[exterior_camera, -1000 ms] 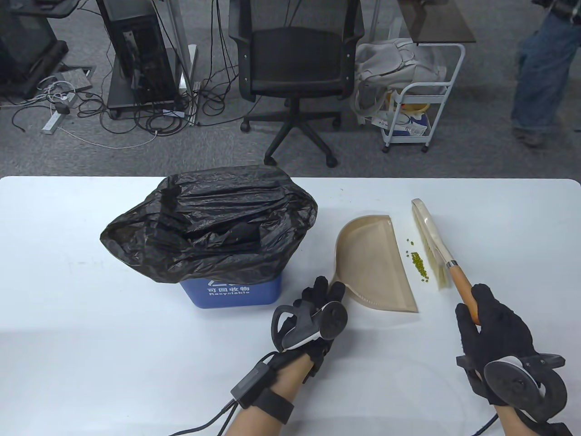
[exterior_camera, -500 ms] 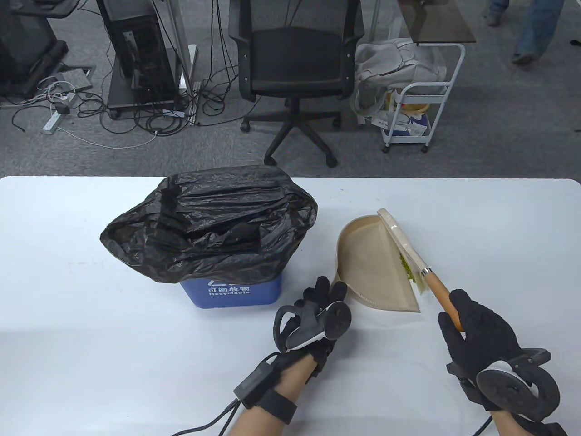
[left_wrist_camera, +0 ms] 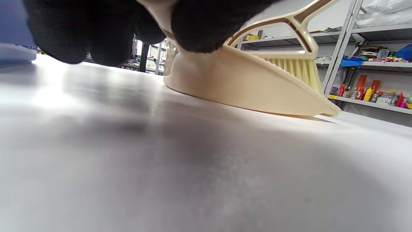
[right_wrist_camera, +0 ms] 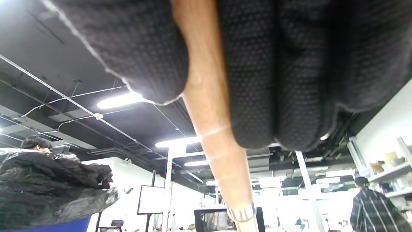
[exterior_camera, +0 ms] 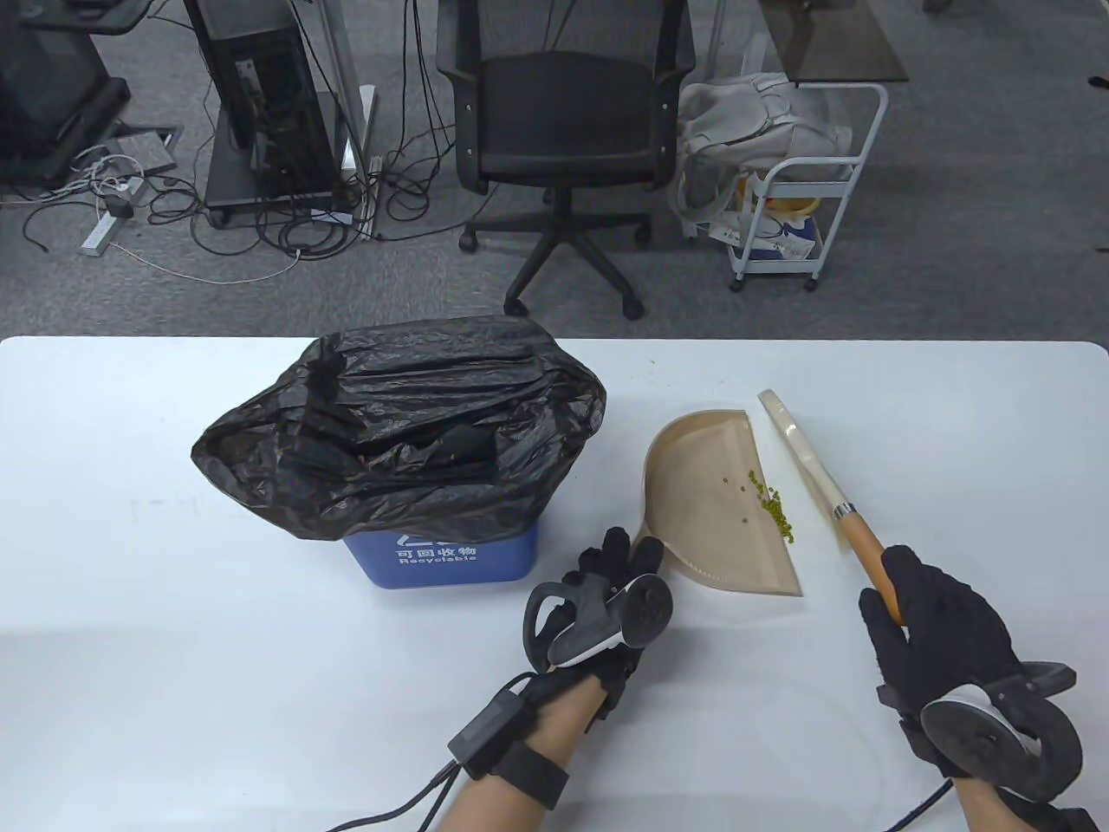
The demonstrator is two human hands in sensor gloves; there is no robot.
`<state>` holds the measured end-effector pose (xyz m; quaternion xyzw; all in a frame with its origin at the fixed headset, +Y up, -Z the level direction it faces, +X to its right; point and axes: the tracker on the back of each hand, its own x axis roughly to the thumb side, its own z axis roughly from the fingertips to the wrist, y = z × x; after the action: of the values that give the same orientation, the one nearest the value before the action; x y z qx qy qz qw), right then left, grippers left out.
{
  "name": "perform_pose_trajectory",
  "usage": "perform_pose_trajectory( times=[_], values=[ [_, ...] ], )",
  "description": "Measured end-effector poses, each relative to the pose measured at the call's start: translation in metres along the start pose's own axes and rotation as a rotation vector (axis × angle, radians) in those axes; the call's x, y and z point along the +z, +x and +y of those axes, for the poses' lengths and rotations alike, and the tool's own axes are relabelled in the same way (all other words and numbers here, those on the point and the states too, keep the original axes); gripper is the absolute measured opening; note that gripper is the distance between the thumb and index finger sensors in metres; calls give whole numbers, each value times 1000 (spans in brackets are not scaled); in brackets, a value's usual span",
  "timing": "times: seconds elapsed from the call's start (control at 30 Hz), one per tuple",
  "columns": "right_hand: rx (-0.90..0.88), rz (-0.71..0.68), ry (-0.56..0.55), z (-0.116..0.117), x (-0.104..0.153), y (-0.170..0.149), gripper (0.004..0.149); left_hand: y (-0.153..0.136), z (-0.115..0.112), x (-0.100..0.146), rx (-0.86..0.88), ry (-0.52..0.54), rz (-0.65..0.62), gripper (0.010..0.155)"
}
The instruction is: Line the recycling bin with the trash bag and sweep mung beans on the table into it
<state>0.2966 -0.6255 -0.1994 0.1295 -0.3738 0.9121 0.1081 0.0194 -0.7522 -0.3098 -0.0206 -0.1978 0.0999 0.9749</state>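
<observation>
Since 0.5 s ago the wood-handled cream brush (exterior_camera: 806,459) has swung back right, leaving green mung beans (exterior_camera: 774,507) on the lip of the beige plastic dustpan (exterior_camera: 715,511). Right hand (exterior_camera: 940,633) fingers wrap its handle; left hand (exterior_camera: 598,598) fingers pinch the pan's handle. Best next: short, low strokes inward, pan pressed flat on the white tabletop (exterior_camera: 173,650).

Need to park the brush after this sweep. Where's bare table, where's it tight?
Bare: right of the brush to the table edge, and left of the bin. Tight: between dustpan and brush, where the mung beans lie, and between bin and dustpan, by the left hand.
</observation>
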Motion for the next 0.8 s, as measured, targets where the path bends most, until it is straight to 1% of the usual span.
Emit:
perform_pose_trajectory(
  times=[0.07,0.3,0.47,0.57,0.67,0.73,0.8],
  values=[
    [-48,-4,6,0,0,2,57,0,0,0,-1,0,0,65],
    [-165,-114,48,-6,-1,15,57,0,0,0,-2,0,1,65],
    [-119,-130,3,-11,0,17,57,1,0,0,-4,0,2,65],
    [-41,-93,-37,-12,1,14,57,1,0,0,-6,0,2,65],
    [32,-28,-44,-10,1,10,57,1,0,0,-7,0,2,65],
    [37,31,-19,-6,1,6,57,1,0,0,-8,-1,3,65],
    [-23,71,-20,-3,1,2,57,1,0,0,-10,0,4,65]
  ],
)
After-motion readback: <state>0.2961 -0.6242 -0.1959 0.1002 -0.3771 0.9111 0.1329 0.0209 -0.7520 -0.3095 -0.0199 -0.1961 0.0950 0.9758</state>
